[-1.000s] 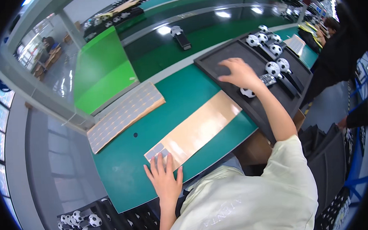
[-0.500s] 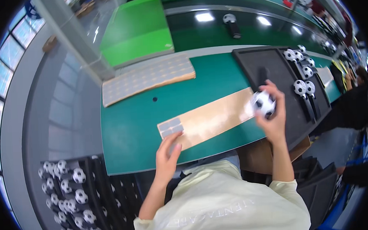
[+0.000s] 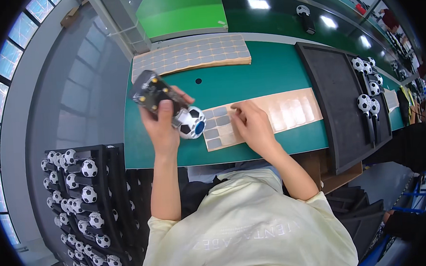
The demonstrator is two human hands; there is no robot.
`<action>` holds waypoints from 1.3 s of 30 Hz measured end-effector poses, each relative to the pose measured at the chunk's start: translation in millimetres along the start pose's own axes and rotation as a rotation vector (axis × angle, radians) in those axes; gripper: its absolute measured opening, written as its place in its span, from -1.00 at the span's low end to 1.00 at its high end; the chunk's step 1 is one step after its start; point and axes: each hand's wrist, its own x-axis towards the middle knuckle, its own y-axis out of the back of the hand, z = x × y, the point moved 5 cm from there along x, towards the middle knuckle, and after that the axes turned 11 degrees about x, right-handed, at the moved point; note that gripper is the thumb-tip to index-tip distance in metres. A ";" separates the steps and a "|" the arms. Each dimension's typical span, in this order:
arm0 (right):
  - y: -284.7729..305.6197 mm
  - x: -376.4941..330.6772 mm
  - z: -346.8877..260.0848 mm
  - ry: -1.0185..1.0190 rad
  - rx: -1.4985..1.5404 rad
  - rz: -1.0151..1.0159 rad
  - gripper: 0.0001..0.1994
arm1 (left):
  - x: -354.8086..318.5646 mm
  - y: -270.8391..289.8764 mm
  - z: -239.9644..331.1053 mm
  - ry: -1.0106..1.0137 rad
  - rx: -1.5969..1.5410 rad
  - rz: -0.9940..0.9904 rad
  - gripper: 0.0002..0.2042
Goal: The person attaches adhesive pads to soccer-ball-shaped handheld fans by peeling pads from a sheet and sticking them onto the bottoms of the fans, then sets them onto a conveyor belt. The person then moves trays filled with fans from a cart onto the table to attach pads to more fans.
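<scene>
My left hand (image 3: 163, 118) is closed around a football-shaped device (image 3: 191, 123) with a black body, raised over the table's left part. The ball end is white with black patches and a round blue spot, and it points toward my right hand. Gold-coloured dots show on the black body's upturned side. My right hand (image 3: 253, 126) rests over a sticker sheet (image 3: 291, 110), thumb and forefinger bent together beside the grey stickers (image 3: 217, 122) at its left end. Whatever is between those fingertips is too small to make out. The sheet's right part is bare, glossy backing.
A stack of grey sticker sheets (image 3: 194, 54) lies at the table's back left. On the right, a black tray (image 3: 323, 79) holds several football devices (image 3: 364, 102). A rack (image 3: 103, 153) of more such devices stands left of the table. Behind is a dark green conveyor (image 3: 274, 21).
The football device has passed from my right hand to my left. My right hand has moved left onto the stickers. My left hand has lifted off the sheet, and the view has shifted.
</scene>
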 end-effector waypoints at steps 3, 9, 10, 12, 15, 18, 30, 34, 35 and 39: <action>-11.2 -0.4 -4.7 -0.115 -0.112 -0.058 -0.84 | 2.9 -4.3 2.4 -0.038 0.218 -0.160 -0.61; -37.8 -12.1 -52.0 -0.193 -0.238 -0.107 -0.85 | -20.2 9.7 23.8 0.128 0.442 -0.289 -0.46; -37.5 -11.3 -60.5 -0.206 -0.234 -0.106 -0.85 | -20.5 6.1 32.9 0.149 0.417 -0.316 -0.44; -37.2 -20.0 -73.5 -0.195 -0.214 -0.139 -0.84 | -32.7 -1.8 63.6 0.100 0.418 -0.379 -0.46; -41.7 -27.4 -72.6 -0.344 -0.076 -0.203 -0.84 | -43.7 -8.7 97.5 0.017 0.455 -0.360 -0.46; -38.4 -31.5 -89.5 -0.155 -0.139 -0.129 -0.84 | -56.9 -9.4 103.4 -0.031 0.476 -0.290 -0.48; 36.3 -34.8 -137.8 -0.360 0.919 -0.198 -0.89 | -53.3 -29.1 90.0 -0.220 0.687 -0.377 -0.54; 38.8 -6.9 -152.3 -0.183 0.609 0.120 -0.92 | -46.1 -32.4 64.9 -0.216 0.825 -0.364 -0.53; 37.0 3.9 -145.2 -0.105 0.571 0.187 -0.93 | -46.0 -34.1 54.8 -0.192 0.788 -0.400 -0.53; 48.0 15.4 -120.5 -0.278 0.771 0.093 -0.93 | -41.3 -45.2 18.9 -0.057 0.696 -0.335 -0.51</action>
